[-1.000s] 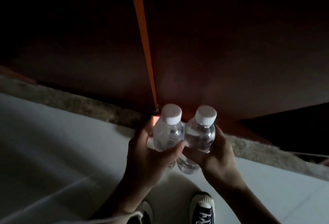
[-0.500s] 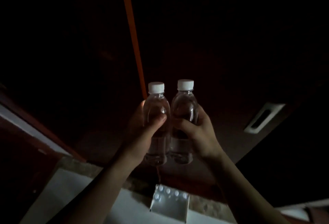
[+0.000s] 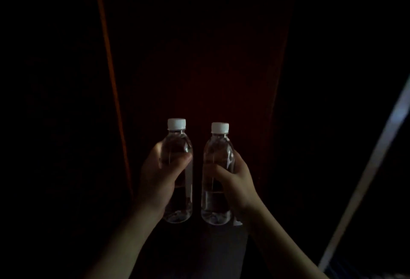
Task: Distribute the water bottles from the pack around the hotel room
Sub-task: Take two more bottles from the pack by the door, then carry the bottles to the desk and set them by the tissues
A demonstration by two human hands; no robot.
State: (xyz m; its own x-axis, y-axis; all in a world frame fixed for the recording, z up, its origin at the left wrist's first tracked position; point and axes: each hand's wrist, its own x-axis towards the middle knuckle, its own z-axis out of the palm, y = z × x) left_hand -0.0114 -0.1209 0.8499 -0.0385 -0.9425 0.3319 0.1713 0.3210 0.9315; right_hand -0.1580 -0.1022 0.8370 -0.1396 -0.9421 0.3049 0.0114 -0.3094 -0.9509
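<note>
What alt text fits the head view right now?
Two hands each grip an upright, white-capped clear water bottle, left hand on the left bottle, right hand on the right bottle, slightly apart. The room beyond is nearly dark.

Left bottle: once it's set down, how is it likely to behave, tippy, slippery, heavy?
The left bottle looks nearly full of water, so probably heavy for its size. It is tall and narrow, so a nudge near the white cap could tip it. Its smooth clear plastic may be slippery; the left hand wraps its middle.
</note>
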